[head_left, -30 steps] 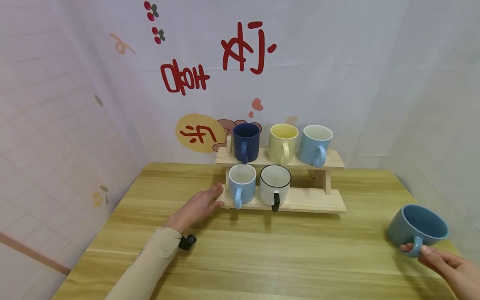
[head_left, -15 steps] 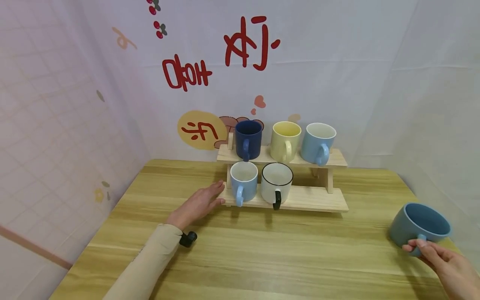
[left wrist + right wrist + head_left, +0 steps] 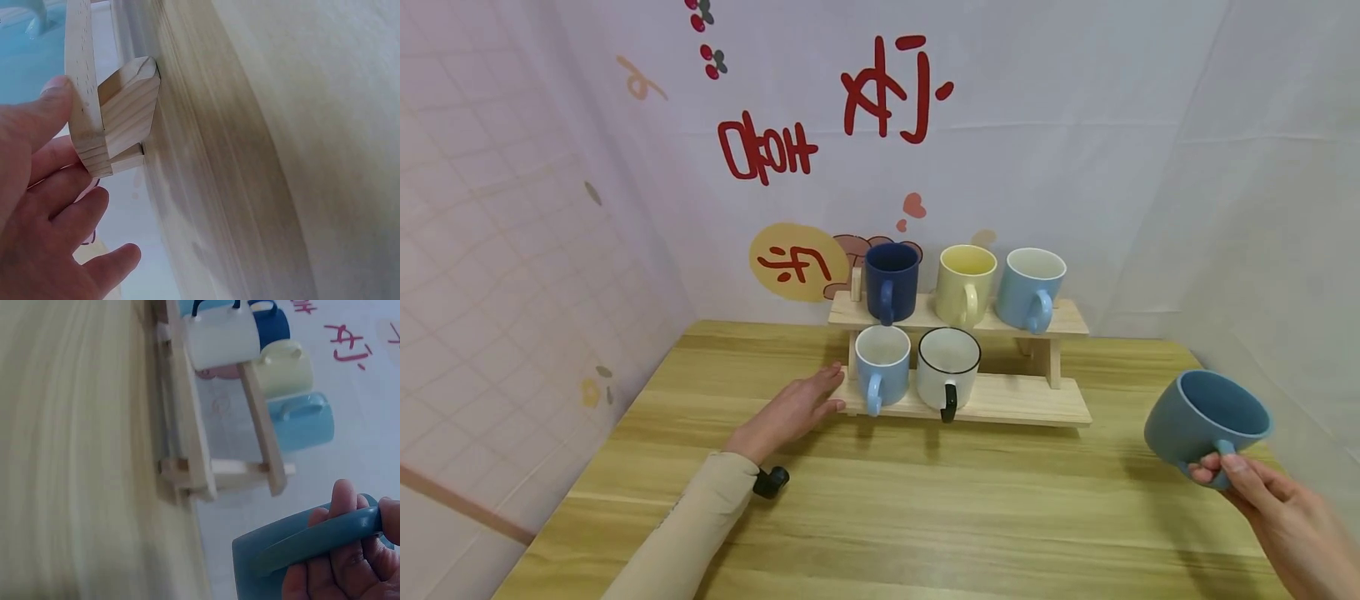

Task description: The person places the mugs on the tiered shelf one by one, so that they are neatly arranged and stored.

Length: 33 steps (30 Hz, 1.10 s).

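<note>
At the right, my right hand (image 3: 1277, 500) grips the handle of a wide grey-blue mug (image 3: 1180, 433), held tilted above the table. In the right wrist view, several fingers pass through the mug's handle (image 3: 319, 540). A two-tier wooden rack (image 3: 1022, 400) stands at the back, and my left hand (image 3: 793, 412) holds the left end of its lower board. The left wrist view shows the thumb on one side of that board (image 3: 84, 112), the index finger behind it. On the lower tier are a light blue mug (image 3: 891, 375) and a white mug with black handle (image 3: 936, 383).
The upper tier bears a dark blue mug (image 3: 902, 287), a yellow mug (image 3: 951, 292) and another light blue mug (image 3: 1018, 292). All stand upright, handles toward the front. A patterned white cloth (image 3: 1060, 150) hangs behind the wooden table (image 3: 925, 517).
My right hand has raised the grey-blue mug and brought it a little leftward, tilting it more. The left hand stays at the rack's end.
</note>
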Each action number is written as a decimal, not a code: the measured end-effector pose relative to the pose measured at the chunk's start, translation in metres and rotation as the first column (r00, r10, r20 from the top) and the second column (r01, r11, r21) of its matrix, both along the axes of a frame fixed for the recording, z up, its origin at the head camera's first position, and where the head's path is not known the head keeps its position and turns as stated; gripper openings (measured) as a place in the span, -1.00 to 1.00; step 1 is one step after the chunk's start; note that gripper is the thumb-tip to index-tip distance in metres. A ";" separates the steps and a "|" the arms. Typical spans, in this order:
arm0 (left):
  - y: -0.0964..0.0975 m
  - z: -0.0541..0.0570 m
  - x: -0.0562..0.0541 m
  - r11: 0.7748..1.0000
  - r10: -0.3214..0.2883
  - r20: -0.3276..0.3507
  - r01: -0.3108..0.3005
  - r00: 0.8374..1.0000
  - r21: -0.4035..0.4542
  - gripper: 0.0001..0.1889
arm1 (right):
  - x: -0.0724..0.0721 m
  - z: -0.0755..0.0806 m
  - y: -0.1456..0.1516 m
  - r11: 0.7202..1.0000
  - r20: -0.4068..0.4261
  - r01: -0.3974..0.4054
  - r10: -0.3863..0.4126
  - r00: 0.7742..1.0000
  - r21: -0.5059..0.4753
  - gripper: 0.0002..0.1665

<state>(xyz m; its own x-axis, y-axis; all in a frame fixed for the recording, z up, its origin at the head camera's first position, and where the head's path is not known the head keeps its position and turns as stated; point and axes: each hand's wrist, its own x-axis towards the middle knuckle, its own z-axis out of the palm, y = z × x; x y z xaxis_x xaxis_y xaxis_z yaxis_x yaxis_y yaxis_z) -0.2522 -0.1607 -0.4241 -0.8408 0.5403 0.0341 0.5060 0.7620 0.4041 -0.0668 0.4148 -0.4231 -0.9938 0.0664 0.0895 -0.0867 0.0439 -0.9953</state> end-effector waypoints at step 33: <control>0.001 -0.002 0.000 1.000 -0.004 0.006 0.004 1.000 0.017 -0.36 | -0.052 0.021 -0.118 0.959 -0.057 -0.261 0.269 0.961 0.112 -0.62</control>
<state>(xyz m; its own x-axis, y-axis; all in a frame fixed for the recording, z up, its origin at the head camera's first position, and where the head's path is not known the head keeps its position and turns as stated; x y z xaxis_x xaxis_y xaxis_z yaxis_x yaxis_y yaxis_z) -0.2523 -0.1600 -0.4256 -0.8386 0.5433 0.0384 0.5069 0.7527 0.4201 -0.1188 0.2964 -0.4018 -0.9652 -0.2120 0.1530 -0.1793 0.1113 -0.9775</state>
